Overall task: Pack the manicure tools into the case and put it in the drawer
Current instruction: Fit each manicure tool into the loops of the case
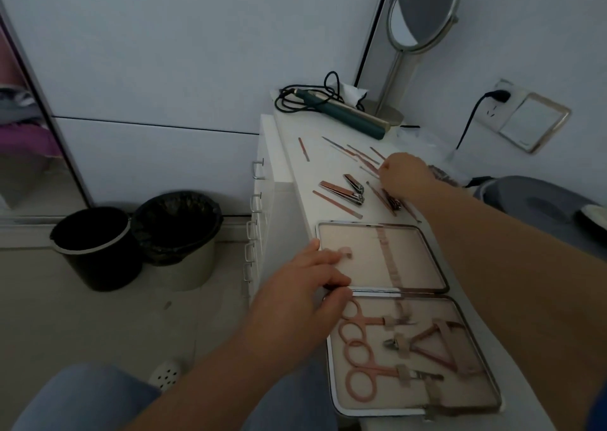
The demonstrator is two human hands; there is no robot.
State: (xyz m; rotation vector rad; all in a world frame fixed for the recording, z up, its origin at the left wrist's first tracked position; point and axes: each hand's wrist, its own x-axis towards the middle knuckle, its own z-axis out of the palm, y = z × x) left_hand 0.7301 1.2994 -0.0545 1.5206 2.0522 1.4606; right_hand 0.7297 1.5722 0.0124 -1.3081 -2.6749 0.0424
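An open beige manicure case (423, 291) lies flat on the white cabinet top (295, 154). Its near half holds rose-gold scissors (359, 381) and a nipper (427, 343) under straps; the far half has a strap row with no tools in it. My left hand (295, 302) rests on the case's left edge at the hinge, fingers spread. My right hand (405, 176) reaches over the loose tools farther back, fingers curled down onto thin sticks (364, 158); what it holds is hidden. Two nail clippers (351, 189) and a file (336, 204) lie between hand and case.
A hair iron with a coiled cord (341, 112) and a standing round mirror (422, 10) stand at the back of the cabinet. Drawer handles (258, 169) run down the cabinet's left face. Two bins (138, 240) stand on the floor to the left. A plug sits in the wall socket (496, 97).
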